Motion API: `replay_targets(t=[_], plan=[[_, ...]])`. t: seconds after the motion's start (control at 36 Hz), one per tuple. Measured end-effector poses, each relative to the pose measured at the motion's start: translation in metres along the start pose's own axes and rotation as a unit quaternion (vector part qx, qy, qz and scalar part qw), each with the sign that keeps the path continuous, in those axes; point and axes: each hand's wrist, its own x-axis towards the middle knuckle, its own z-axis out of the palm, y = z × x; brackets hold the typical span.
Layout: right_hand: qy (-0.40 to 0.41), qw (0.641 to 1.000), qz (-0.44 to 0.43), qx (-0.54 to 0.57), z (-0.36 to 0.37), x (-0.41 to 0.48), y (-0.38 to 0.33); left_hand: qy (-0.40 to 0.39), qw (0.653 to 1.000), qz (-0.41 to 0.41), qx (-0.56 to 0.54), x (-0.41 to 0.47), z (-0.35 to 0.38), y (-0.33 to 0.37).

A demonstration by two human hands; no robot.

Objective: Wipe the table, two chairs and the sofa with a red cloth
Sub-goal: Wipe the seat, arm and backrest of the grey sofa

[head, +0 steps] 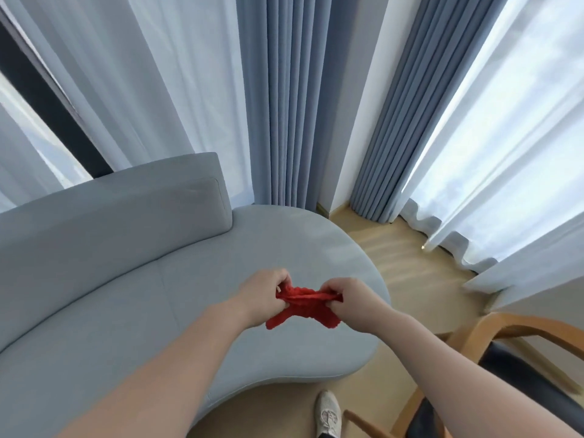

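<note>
A bunched red knitted cloth (pixel 304 303) is pinched at its two ends by the curled fingers of the left hand (pixel 264 294) and right hand (pixel 349 300), probably to be spread or refolded. It is held above the curved pale grey upholstered sofa (pixel 126 279), beside a wooden chair (pixel 512 333).

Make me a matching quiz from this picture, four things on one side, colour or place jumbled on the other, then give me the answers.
Things:
1. cloth
2. sofa
3. chair
4. shoe

Descriptions:
A. wooden frame, lower right
B. red, gripped by the left hand and the right hand
C. pale, at the bottom edge
D. grey-blue, curved, under the hands

Pairs: 1-B, 2-D, 3-A, 4-C
</note>
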Motion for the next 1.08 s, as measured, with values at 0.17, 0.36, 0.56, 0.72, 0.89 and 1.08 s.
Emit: replay_targets(t=[0.17, 0.36, 0.56, 0.72, 0.89, 1.08], plan=[[-0.016, 1.0, 0.014, 0.021, -0.02, 0.034, 0.038, 0.011, 1.0, -0.012, -0.005, 0.049, 0.026, 0.012], [-0.032, 0.997, 0.072, 0.011, -0.011, 0.079, 0.079, -0.004, 0.998, -0.015, -0.062, 0.105, 0.068, -0.008], [0.005, 0.988, 0.152, 0.017, 0.013, 0.134, 0.144, -0.048, 0.997, 0.004, -0.059, 0.181, 0.125, -0.039], [0.094, 0.982, 0.163, -0.032, 0.016, 0.181, 0.199, -0.008, 0.996, 0.062, -0.058, 0.253, 0.169, -0.045], [0.175, 0.969, 0.147, -0.097, 0.057, 0.195, 0.262, -0.047, 0.991, 0.12, -0.043, 0.28, 0.231, -0.076], [0.028, 0.972, 0.18, -0.145, 0.122, 0.19, 0.312, -0.092, 0.988, 0.096, 0.073, 0.272, 0.28, -0.136]])
